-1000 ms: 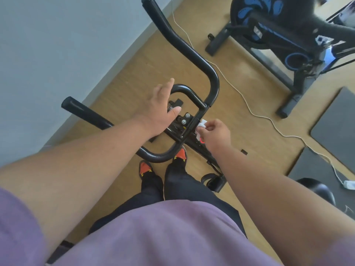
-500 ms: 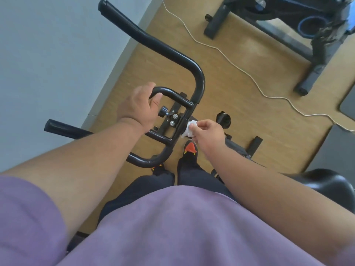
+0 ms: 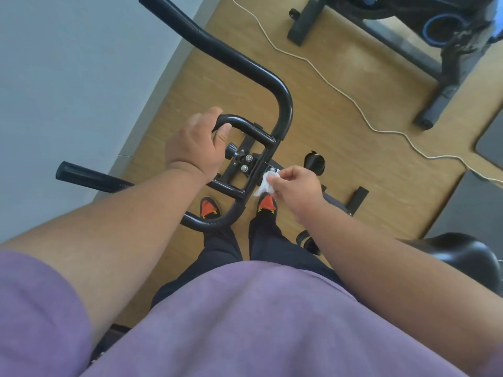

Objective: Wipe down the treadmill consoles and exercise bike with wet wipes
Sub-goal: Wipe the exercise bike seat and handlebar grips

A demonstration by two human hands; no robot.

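Left hand (image 3: 194, 144) curled; right hand (image 3: 295, 187) pinching

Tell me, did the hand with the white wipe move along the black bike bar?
Cannot tell. The right hand keeps the crumpled white wet wipe on the black metal handlebar beside the silver bolts throughout; the camera moved.

Two hands: the left hand (image 3: 194, 145) and the right hand (image 3: 295, 187). One white wipe (image 3: 265, 183) in the right hand. Two exercise bikes: one bike (image 3: 275, 85) under the hands, another bike (image 3: 435, 36) well beyond the right hand. Two shoes, one white cord (image 3: 340, 88), two dark mats.
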